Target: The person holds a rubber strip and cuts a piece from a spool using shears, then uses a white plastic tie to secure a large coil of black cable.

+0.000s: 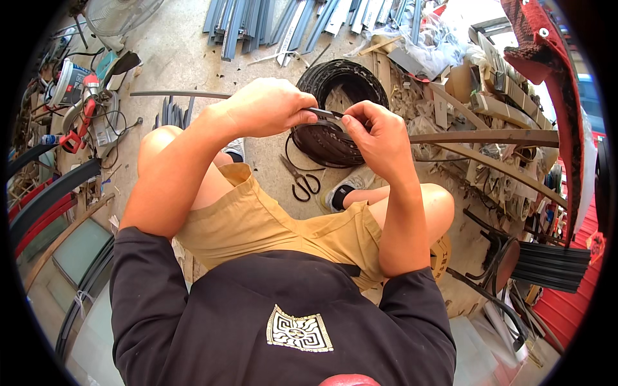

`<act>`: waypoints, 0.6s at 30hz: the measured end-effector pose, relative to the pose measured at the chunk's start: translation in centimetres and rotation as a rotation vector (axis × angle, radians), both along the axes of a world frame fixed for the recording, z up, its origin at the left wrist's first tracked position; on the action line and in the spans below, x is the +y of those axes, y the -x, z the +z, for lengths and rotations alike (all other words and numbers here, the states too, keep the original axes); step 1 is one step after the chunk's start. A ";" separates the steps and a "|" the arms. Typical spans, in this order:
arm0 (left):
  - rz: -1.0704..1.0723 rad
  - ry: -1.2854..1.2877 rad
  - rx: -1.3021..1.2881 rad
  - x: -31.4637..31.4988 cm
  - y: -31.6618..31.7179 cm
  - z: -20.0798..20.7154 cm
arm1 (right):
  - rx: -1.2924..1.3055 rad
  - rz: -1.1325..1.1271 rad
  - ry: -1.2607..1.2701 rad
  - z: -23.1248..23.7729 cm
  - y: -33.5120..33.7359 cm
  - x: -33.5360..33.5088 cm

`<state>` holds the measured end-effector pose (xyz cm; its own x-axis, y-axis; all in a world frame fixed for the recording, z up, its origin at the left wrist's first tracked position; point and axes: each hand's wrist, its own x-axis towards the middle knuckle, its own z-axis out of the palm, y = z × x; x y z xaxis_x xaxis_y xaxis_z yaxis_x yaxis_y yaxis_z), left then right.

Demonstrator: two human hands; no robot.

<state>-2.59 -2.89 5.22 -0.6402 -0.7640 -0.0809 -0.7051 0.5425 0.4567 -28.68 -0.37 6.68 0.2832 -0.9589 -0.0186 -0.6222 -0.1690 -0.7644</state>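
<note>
My left hand (273,107) is closed around a long narrow dark profile strip (180,94), which sticks out to the left past my wrist. Thumb and fingers of my right hand (380,137) pinch the strip a little farther right, where a thin black edge shows between the hands. Beyond my right hand a long brownish strip (483,137) runs off to the right; whether it is the same piece I cannot tell. Below my hands, on the floor, lies a big coil of black rubber strip (327,145). Black-handled scissors (300,179) rest between my feet, blades partly spread.
Bundles of grey-blue profiles (239,26) lie at the far side. Scrap and plastic wrap (444,45) pile up at the right. A red power tool (87,112), a white bucket (69,83) and cables are at the left, with glass panes (84,251) nearer.
</note>
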 end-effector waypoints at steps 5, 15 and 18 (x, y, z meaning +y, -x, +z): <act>-0.006 0.010 0.007 0.0 -0.1 -0.2 | -0.030 0.025 0.038 -0.3 -0.2 0.0; -0.053 -0.029 0.013 0.2 0.3 0.5 | -0.072 0.049 -0.002 -0.5 -0.7 0.3; -0.055 -0.038 0.000 0.2 0.3 0.5 | -0.061 0.059 -0.007 -0.4 -0.9 0.3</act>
<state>-2.91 -2.66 5.68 -0.6814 -0.7237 -0.1092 -0.6746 0.5632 0.4772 -27.75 -0.02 6.29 0.3404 -0.9403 -0.0062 -0.5636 -0.1987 -0.8018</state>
